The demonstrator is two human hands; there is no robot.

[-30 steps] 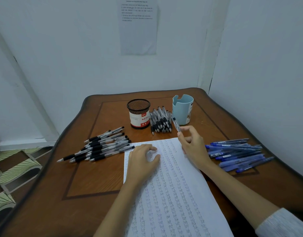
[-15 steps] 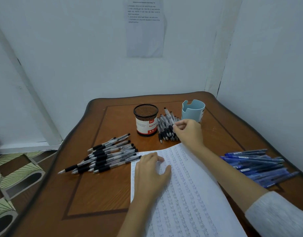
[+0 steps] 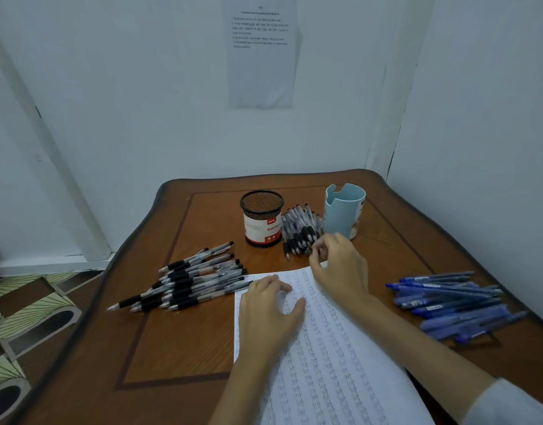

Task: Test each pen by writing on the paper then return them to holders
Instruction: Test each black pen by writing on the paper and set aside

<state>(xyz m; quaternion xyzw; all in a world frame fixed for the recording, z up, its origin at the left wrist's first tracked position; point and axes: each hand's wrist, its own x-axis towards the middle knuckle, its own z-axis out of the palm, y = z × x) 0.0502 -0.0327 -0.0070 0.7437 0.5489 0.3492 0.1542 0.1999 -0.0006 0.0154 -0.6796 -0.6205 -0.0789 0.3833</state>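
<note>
A sheet of paper point(image 3: 331, 357) covered in rows of writing lies at the table's near middle. My left hand point(image 3: 268, 314) presses flat on its upper left part. My right hand point(image 3: 340, 265) hovers over the sheet's top edge, its fingers curled at the near ends of a small pile of black pens point(image 3: 299, 231). Whether those fingers pinch a pen is unclear. That pile lies between a black mesh holder point(image 3: 261, 219) and a light blue holder point(image 3: 345, 210). A bigger heap of black pens point(image 3: 190, 280) lies left of the paper, and blue pens point(image 3: 448, 305) lie to its right.
The wooden table point(image 3: 178, 348) stands in a corner, with white walls behind and to the right. A printed notice point(image 3: 261, 50) hangs on the back wall. Patterned floor tiles point(image 3: 27, 314) show past the table's left edge.
My right hand carried a black pen from above the paper to the small pile between the holders, then drew back slightly toward the paper. My left hand stayed on the sheet.
</note>
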